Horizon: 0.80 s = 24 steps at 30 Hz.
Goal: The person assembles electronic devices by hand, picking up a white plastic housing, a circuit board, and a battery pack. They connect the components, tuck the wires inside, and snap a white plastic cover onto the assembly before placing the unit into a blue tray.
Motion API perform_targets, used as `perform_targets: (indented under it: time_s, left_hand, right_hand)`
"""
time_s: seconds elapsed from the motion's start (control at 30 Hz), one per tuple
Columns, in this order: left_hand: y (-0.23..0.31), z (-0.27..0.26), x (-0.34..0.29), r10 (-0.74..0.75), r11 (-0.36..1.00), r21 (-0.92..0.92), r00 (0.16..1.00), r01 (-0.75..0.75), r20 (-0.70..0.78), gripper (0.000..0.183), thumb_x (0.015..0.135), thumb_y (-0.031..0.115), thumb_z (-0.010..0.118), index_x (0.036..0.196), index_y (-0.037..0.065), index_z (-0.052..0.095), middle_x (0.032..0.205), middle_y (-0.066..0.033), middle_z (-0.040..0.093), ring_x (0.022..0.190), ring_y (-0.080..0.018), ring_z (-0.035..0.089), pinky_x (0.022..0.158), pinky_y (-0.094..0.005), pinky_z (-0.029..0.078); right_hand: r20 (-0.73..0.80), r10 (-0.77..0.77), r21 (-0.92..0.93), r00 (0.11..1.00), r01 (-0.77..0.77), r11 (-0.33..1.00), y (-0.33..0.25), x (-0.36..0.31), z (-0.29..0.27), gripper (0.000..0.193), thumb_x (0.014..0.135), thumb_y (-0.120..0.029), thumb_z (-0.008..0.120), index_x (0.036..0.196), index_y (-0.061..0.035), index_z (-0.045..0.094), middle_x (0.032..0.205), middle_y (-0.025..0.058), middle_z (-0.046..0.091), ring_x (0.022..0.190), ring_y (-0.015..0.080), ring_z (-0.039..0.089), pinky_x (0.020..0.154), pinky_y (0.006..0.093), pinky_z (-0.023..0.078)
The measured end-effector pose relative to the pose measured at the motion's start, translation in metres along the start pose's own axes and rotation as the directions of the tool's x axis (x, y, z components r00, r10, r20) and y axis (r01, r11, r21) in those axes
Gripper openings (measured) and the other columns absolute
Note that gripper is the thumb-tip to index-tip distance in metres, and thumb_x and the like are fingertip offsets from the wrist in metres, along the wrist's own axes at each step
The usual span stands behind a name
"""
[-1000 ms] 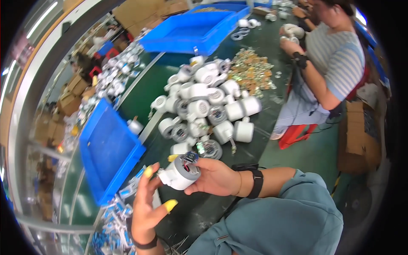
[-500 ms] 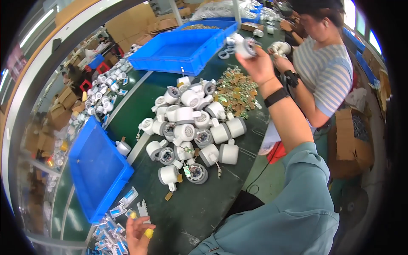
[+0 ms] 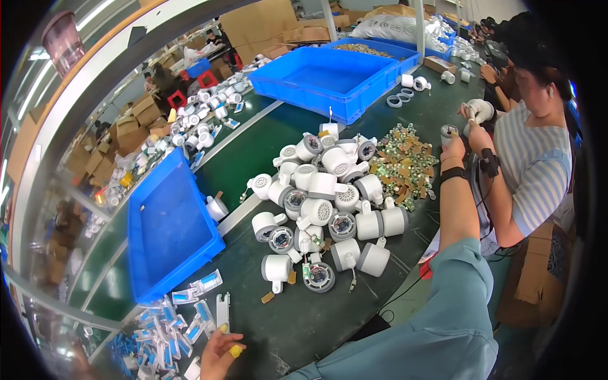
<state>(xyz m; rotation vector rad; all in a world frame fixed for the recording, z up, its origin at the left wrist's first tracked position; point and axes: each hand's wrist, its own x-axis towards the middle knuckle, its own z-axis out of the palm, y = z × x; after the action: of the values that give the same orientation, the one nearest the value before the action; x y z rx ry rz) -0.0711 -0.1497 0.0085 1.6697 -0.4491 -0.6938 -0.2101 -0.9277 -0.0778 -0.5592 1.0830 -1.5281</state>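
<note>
My right hand [image 3: 453, 151], with a dark band at its wrist, reaches far out to the right. Its fingers close round a small white and grey round housing [image 3: 448, 131], beside the co-worker's hands. My left hand [image 3: 220, 356] is low at the near edge, yellow covers on two fingertips. Its fingers are apart, and nothing shows between them. Just beyond them lies a flat white plastic piece [image 3: 222, 310]; whether they touch I cannot tell. Between my arms sits a heap of white cup-shaped housings [image 3: 323, 185], some showing circuit boards inside.
Small circuit boards [image 3: 402, 164] are piled right of the heap. A blue tray [image 3: 171, 221] stands at left, and a larger blue bin [image 3: 316, 95] at the back. White and blue plastic parts [image 3: 168, 332] lie near my left hand. A co-worker in a striped shirt [image 3: 538, 164] sits at right.
My right hand has lowered from above the table to beside the co-worker's hands, still holding the housing. The view has swung, so the table appears shifted right. My left hand stays near the white piece.
</note>
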Motion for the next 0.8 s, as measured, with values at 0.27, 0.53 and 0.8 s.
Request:
perform_targets:
  time_s: [0.27,0.53,0.8]
  left_hand:
    - [-0.025,-0.007,0.02,-0.137,0.99,-0.03,0.991,0.137,0.004,0.05,0.085,-0.001,0.06,0.133,0.002,0.045,0.115,-0.0149,0.061,0.096,-0.0213,0.063,0.087,-0.031,0.049]
    - [-0.022,-0.021,-0.002,-0.015,1.0,0.009,0.993,0.016,-0.114,0.039,0.089,-0.003,0.059,0.127,0.002,0.052,0.114,-0.0118,0.062,0.099,-0.0184,0.061,0.086,-0.0294,0.049]
    - [0.01,-0.078,-0.073,0.12,0.993,0.075,0.801,-0.093,-0.586,0.034,0.088,-0.005,0.058,0.122,0.0,0.054,0.115,-0.01,0.063,0.101,-0.0153,0.059,0.088,-0.0282,0.047]
  right_hand:
    - [0.177,-0.083,0.057,0.981,0.074,0.996,-0.025,-0.055,0.005,0.037,0.087,-0.023,0.061,0.116,-0.0005,0.058,0.116,0.0088,0.061,0.106,0.0205,0.057,0.092,0.033,0.042]
    - [0.981,0.169,-0.171,-0.094,-0.019,0.985,-0.081,-0.413,-0.05,0.029,0.093,-0.011,0.051,0.118,0.0033,0.053,0.106,0.0106,0.06,0.1,0.0189,0.06,0.083,0.0306,0.048]
    - [0.472,0.627,-0.739,-0.62,0.11,0.665,0.0,-0.519,-0.113,0.023,0.095,-0.004,0.048,0.117,0.0,0.054,0.1,0.0078,0.062,0.09,0.0143,0.061,0.077,0.0263,0.049]
